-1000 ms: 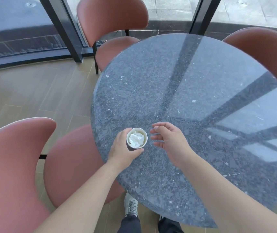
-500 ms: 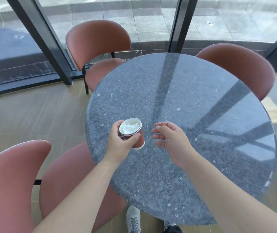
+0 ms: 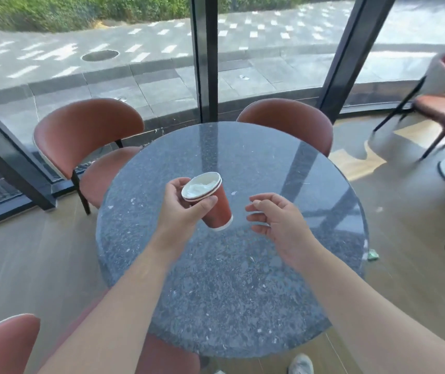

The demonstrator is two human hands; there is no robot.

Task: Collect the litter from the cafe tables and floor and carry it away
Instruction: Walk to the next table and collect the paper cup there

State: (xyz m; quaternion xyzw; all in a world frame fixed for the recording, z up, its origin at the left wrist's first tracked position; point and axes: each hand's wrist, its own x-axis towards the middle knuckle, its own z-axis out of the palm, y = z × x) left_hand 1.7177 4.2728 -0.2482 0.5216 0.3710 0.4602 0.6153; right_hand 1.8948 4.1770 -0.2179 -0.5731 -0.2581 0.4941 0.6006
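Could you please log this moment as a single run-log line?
left hand: grips tilted red paper cup with crumpled white tissue inside | right hand: empty, loosely curled | cup above round grey speckled stone table

The far right chair (image 3: pixel 442 103) was blurred; a small green scrap (image 3: pixel 373 255) on the floor was too small to identify.

Red paper cup (image 3: pixel 217 203), white rim, crumpled tissue (image 3: pixel 199 188) inside, tilted in my left hand (image 3: pixel 182 205) above table (image 3: pixel 243 279).

A round speckled grey table (image 3: pixel 243 292) stands by the glass wall (image 3: pixel 270 63), with 2 rust-red chairs (image 3: pixel 81 130) behind it.
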